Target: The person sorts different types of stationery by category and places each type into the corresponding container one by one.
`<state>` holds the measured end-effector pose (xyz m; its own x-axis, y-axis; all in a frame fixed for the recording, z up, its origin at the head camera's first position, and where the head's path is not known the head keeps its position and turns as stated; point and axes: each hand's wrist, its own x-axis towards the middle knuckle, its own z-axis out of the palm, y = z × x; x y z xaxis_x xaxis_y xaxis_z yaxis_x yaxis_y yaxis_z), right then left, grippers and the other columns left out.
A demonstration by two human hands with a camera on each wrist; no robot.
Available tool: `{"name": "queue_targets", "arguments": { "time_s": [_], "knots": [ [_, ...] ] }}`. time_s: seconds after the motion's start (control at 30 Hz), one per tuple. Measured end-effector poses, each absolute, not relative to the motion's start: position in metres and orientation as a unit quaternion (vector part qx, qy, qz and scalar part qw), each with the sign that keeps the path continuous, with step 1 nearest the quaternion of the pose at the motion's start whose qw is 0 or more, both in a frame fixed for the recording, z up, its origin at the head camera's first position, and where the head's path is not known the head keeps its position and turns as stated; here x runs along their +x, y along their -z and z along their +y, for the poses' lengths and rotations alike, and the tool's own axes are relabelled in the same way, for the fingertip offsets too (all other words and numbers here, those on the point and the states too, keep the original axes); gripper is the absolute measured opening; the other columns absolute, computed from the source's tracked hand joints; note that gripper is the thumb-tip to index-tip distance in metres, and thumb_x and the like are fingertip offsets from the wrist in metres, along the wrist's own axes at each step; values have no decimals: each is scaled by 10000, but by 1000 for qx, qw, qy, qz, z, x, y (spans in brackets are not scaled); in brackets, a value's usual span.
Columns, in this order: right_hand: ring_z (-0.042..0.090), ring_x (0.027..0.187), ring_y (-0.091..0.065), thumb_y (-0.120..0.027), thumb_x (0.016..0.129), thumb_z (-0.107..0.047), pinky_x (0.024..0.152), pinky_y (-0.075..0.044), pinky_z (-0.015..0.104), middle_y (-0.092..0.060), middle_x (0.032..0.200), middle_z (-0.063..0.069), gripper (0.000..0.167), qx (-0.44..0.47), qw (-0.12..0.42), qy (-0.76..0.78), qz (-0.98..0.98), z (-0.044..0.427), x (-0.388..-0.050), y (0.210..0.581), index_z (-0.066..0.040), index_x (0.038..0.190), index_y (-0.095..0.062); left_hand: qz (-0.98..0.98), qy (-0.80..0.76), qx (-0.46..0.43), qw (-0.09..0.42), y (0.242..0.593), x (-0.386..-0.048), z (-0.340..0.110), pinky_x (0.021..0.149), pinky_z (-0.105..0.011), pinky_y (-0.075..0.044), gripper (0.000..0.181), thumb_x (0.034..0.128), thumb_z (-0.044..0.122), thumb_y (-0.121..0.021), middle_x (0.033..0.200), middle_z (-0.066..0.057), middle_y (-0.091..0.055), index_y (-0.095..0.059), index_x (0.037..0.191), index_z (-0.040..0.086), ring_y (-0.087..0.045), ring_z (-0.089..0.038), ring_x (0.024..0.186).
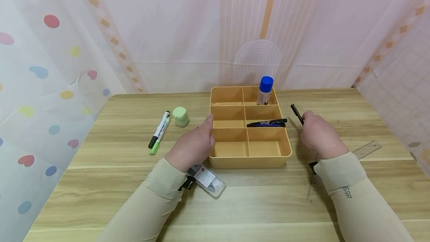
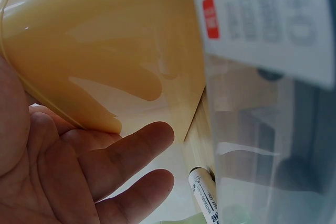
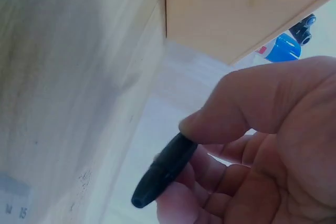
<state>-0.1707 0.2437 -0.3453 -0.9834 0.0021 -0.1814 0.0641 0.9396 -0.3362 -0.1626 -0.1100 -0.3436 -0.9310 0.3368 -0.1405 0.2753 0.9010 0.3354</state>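
A yellow-orange organizer box point(image 1: 250, 162) with several compartments stands on the table. A glue stick point(image 1: 265, 90) with a blue cap is upright in its back right compartment. Dark pens point(image 1: 267, 123) lie slanted in the middle right one, ends over the rim. My left hand point(image 1: 193, 145) touches the box's left side; in the left wrist view its fingers point(image 2: 134, 153) look fairly straight beside the glossy wall. To the right of the box, my right hand point(image 1: 320, 133) pinches a black pen point(image 3: 165, 171) between thumb and fingers, one end sticking out.
A clear plastic case point(image 1: 211, 182) with a white label lies by the left wrist. Left of the box are a black-and-white whiteboard marker point(image 1: 159, 128), a green-and-white marker point(image 1: 160, 136) and a small light green object point(image 1: 181, 117). Transparent measuring pieces point(image 1: 367, 149) lie partly under the right forearm.
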Motion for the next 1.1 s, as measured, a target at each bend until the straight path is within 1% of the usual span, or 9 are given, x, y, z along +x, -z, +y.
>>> {"name": "queue_targets", "arguments": {
  "time_s": [0.13,0.27,0.4,0.47,0.6,0.73,0.83,1.0,1.1],
  "knots": [
    [435,1034,-636,-490,941,28,890,-530,613,-628,1248,374,436,21,77,180,980,243,-171,344,133,1363,-465,970,-156,158,96,344,-162,-110,703,-372,-533,696,1092,234,-427,1665,-147,-414,-134,1688,28,-603,-225,721],
    [447,1035,-626,-491,961,-6,876,-523,617,-617,1257,371,438,31,73,188,979,242,-172,343,116,1381,-466,971,-155,157,96,344,-162,-110,721,-380,-541,697,1093,238,-428,1664,-142,-417,-133,1690,33,-609,-226,739],
    [448,1032,-617,-537,951,-24,870,-517,623,-610,1248,359,463,39,63,202,977,242,-172,341,107,1389,-464,971,-154,155,97,344,-162,-110,728,-381,-541,698,1092,240,-430,1659,-138,-428,-133,1691,37,-608,-225,741],
    [445,1021,-616,-563,927,-25,857,-517,618,-613,1232,344,468,40,54,209,976,242,-172,341,105,1370,-481,971,-154,156,96,344,-162,-110,734,-385,-544,698,1092,241,-430,1652,-140,-440,-134,1691,38,-610,-226,744],
    [448,1028,-601,-578,932,-70,867,-506,629,-604,1232,317,442,42,36,224,973,242,-171,338,101,1333,-505,971,-155,158,97,345,-163,-110,732,-382,-543,699,1092,243,-428,1653,-142,-439,-131,1691,37,-608,-224,745],
    [444,1051,-585,-530,956,-121,906,-486,638,-598,1246,291,393,38,4,235,971,240,-171,337,85,1290,-535,970,-155,158,98,345,-163,-110,704,-365,-530,697,1092,242,-421,1672,-134,-406,-129,1691,36,-600,-220,718],
    [433,1032,-592,-504,945,-125,883,-488,624,-618,1234,283,383,36,-24,243,969,239,-170,337,67,1272,-560,970,-156,159,100,344,-162,-110,685,-359,-522,694,1093,237,-419,1682,-129,-386,-129,1690,33,-594,-219,694],
    [407,978,-608,-487,934,-110,831,-494,579,-650,1151,254,361,30,-70,260,963,236,-169,337,50,1239,-595,969,-158,159,101,343,-162,-110,668,-351,-511,693,1094,233,-419,1680,-131,-389,-126,1690,32,-585,-218,673],
    [399,945,-612,-474,949,-111,815,-495,560,-659,1083,233,332,24,-104,274,956,234,-168,337,54,1206,-605,969,-159,158,103,343,-162,-110,650,-346,-503,694,1095,234,-419,1678,-132,-394,-124,1691,35,-577,-217,654]
  ]
}}
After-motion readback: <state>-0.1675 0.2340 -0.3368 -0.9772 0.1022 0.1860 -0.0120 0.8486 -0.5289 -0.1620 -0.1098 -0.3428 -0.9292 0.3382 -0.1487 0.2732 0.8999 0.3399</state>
